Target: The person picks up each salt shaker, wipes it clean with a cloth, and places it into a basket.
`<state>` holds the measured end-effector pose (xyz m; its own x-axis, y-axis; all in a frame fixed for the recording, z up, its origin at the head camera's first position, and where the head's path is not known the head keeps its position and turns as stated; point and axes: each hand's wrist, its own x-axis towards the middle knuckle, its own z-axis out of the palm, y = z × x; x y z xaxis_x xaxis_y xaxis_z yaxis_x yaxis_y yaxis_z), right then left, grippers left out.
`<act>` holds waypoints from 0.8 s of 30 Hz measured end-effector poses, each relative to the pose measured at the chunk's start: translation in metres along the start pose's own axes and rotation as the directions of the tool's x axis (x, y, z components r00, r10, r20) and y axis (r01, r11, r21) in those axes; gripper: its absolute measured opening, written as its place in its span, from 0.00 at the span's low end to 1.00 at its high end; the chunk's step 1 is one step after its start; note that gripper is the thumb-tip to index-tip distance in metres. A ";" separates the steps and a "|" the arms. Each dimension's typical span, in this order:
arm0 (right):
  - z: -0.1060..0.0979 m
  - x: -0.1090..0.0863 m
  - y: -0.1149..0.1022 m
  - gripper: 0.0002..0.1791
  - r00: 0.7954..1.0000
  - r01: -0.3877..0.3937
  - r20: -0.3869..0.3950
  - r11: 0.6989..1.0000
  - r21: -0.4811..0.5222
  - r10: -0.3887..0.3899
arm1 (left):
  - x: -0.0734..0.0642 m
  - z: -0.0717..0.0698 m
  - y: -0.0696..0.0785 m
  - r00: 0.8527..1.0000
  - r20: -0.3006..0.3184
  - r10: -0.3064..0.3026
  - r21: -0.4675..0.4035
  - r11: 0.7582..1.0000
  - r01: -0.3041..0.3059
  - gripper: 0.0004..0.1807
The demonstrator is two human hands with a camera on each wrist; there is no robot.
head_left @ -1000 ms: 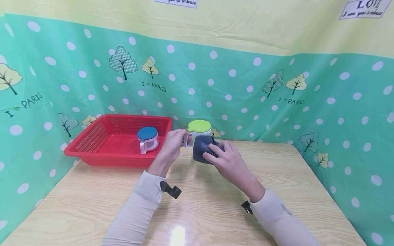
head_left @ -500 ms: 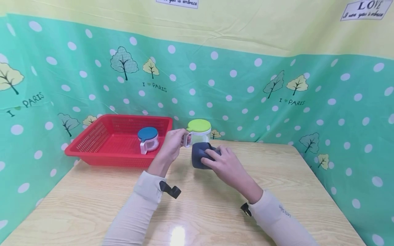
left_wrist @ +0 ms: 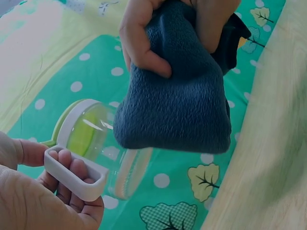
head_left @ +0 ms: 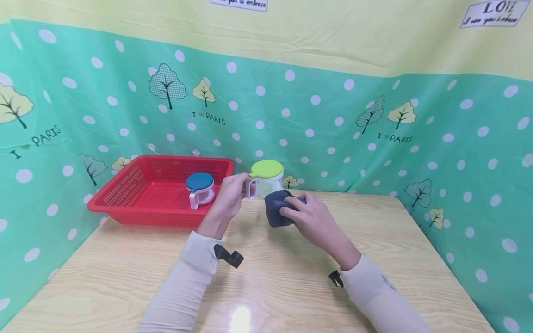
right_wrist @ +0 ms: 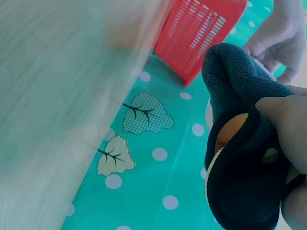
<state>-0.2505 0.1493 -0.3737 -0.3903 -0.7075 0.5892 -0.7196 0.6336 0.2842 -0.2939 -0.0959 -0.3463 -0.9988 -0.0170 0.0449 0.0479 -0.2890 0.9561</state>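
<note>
A clear jar (head_left: 268,187) with a lime-green lid and a white handle is held up over the table by my left hand (head_left: 234,190). In the left wrist view the fingers curl through the jar's white handle (left_wrist: 76,175). My right hand (head_left: 313,217) grips a folded dark blue cloth (head_left: 276,210) close in front of the jar. Seen from the left wrist, the cloth (left_wrist: 175,103) overlaps part of the jar's clear side. The right wrist view shows the cloth (right_wrist: 244,158) bunched between thumb and fingers; the jar is mostly hidden behind it there.
A red plastic basket (head_left: 125,213) stands at the back left of the wooden table (head_left: 266,282). Inside it sits a similar jar (head_left: 201,188) with a blue lid and white handle. A green patterned curtain (head_left: 333,138) hangs behind the table.
The cloth in my right hand has moved down from the jar's front, then slightly right, uncovering more of its clear side. The jar has shifted slightly left in my left hand.
</note>
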 end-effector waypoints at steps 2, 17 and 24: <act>-0.002 0.000 0.003 0.21 1.000 -0.007 -0.006 1.000 -0.002 0.007 | 0.001 -0.001 0.001 1.000 -0.005 -0.003 -0.001 1.000 0.003 0.13; -0.014 -0.006 0.028 0.22 0.991 -0.069 -0.111 0.998 -0.012 0.068 | 0.002 -0.003 0.002 1.000 0.004 -0.023 0.026 0.999 0.023 0.12; -0.016 -0.008 0.037 0.22 0.987 -0.127 -0.104 0.992 -0.025 0.123 | 0.001 -0.001 0.002 0.997 0.071 -0.034 0.027 0.999 0.032 0.12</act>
<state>-0.2651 0.1837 -0.3559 -0.4143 -0.5876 0.6950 -0.6496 0.7258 0.2264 -0.2947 -0.0974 -0.3449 -0.9976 0.0610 0.0328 0.0156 -0.2635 0.9645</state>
